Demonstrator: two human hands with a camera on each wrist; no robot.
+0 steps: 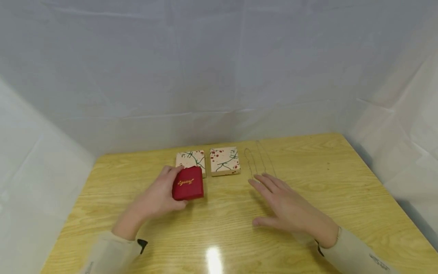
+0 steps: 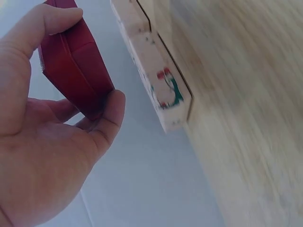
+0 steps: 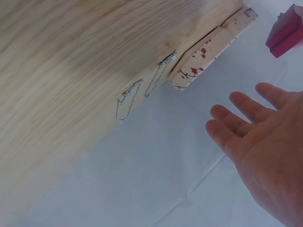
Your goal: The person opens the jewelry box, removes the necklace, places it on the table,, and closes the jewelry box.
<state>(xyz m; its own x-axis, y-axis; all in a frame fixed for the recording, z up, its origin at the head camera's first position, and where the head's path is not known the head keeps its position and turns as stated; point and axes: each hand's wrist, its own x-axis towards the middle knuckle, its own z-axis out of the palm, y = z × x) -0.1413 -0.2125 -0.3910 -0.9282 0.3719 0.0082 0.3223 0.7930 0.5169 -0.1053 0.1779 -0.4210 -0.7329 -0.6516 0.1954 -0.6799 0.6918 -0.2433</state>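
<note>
A red jewelry box (image 1: 188,183) with gold lettering is held in my left hand (image 1: 161,194), thumb on one side and fingers on the other. In the left wrist view the red box (image 2: 78,61) is off the table, its lid closed. It partly covers a floral box (image 1: 191,156) in the head view. A second floral box (image 1: 224,161) lies to the right of that one. My right hand (image 1: 285,205) hovers palm down with fingers extended, holding nothing. Beyond its fingertips lie two thin silver necklaces, one on the left (image 1: 249,160) and one on the right (image 1: 265,156).
The wooden table (image 1: 212,217) has its far edge close to a white cloth backdrop (image 1: 212,76). More white cloth hangs at the left and right sides. A bright light reflection (image 1: 214,260) shows near the front.
</note>
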